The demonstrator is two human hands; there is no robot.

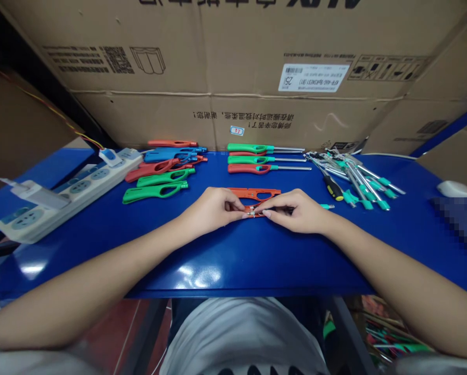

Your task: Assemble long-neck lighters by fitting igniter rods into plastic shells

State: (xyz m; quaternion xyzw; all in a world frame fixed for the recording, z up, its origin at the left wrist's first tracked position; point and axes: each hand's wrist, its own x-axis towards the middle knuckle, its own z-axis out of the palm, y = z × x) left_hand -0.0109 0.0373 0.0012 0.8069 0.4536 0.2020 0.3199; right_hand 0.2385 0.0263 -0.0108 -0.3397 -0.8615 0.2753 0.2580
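Observation:
An orange lighter shell (254, 194) lies flat on the blue table (233, 260) in front of me. My left hand (213, 208) pinches its near edge with closed fingers. My right hand (295, 211) meets it fingertip to fingertip, closed on a small metal-tipped insert (253, 212) whose green end (327, 207) sticks out to the right. Both forearms rest on the table.
Loose shells in red, blue and green (161, 174) lie at the back left. Assembled lighters (264, 159) lie at the back centre, a heap of inserts and a screwdriver (354, 179) to the right. A power strip (67, 192) sits left, a white mouse (455, 188) far right, cardboard boxes (233, 78) behind.

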